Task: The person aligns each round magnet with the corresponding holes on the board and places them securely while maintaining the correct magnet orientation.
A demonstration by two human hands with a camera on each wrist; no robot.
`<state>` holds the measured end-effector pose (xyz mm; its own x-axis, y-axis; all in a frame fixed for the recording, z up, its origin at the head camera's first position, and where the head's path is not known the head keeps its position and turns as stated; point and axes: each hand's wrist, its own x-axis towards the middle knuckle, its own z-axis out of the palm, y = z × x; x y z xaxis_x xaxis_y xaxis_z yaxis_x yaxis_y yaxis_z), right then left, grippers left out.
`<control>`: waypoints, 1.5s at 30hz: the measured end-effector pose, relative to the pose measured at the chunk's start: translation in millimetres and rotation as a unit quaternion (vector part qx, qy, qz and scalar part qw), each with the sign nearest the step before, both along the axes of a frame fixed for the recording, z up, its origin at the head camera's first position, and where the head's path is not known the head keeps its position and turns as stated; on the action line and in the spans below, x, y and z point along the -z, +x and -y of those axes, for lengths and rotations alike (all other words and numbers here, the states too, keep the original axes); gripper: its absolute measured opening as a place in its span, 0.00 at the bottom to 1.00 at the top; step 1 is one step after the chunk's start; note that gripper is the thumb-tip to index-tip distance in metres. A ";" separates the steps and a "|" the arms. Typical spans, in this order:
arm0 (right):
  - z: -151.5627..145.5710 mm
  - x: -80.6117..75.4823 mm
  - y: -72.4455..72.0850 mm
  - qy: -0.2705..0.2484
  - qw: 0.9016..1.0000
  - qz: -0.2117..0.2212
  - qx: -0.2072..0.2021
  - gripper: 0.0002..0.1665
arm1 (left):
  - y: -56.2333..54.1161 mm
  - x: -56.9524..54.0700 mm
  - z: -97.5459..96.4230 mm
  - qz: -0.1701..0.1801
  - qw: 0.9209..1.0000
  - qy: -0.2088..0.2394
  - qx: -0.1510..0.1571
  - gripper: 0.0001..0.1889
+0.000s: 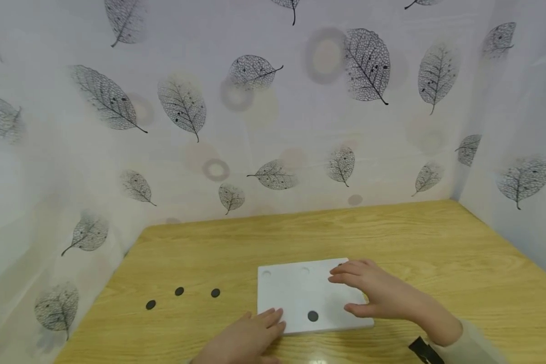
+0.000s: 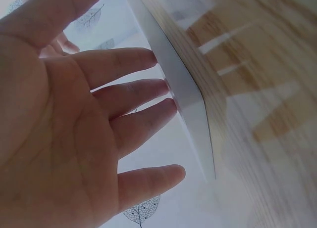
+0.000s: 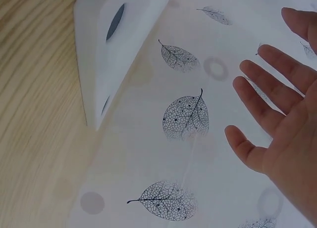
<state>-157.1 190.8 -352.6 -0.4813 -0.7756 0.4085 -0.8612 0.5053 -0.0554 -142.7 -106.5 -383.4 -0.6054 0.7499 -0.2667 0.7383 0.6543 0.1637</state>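
A white rectangular board (image 1: pixel 291 296) lies flat on the table, with two shallow round recesses along its far edge. One black disc (image 1: pixel 313 316) sits near the board's front edge; a second, at the far right corner, is mostly hidden behind the right fingers in the head view. In the right wrist view a black disc (image 3: pixel 115 22) and another thin dark disc (image 3: pixel 105 104) show on the board. My left hand (image 1: pixel 245 339) rests its fingertips on the board's left front part, fingers extended. Over the board's right side hovers my right hand (image 1: pixel 377 290), fingers loosely spread, holding nothing.
Left of the board, three loose black discs lie on the wooden table (image 1: pixel 200 253): a leftmost disc (image 1: pixel 150 305), a middle disc (image 1: pixel 179 291) and a nearer disc (image 1: pixel 216 292). A leaf-patterned curtain (image 1: pixel 273 126) surrounds the table's back and sides.
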 end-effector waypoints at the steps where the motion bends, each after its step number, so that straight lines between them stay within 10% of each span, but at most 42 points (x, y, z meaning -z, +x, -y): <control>1: -2.5 0.1 1.2 0.000 1.000 -0.002 0.001 0.26 | 0.0 -0.3 0.5 0.000 1.000 0.003 0.001 0.30; 20: -22.3 15.8 21.5 0.029 0.999 -0.001 -0.029 0.31 | -0.7 -1.0 3.7 -0.002 1.000 0.008 0.001 0.30; 45: -25.3 23.6 27.5 0.109 0.989 0.100 0.008 0.27 | 0.5 -1.2 2.8 -0.010 1.000 0.010 0.013 0.29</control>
<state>-129.6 216.1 -376.2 -0.5480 -0.8268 0.1272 -0.8361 0.5368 -0.1125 -142.3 -109.3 -382.3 -0.5907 0.7705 -0.2396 0.7582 0.6316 0.1618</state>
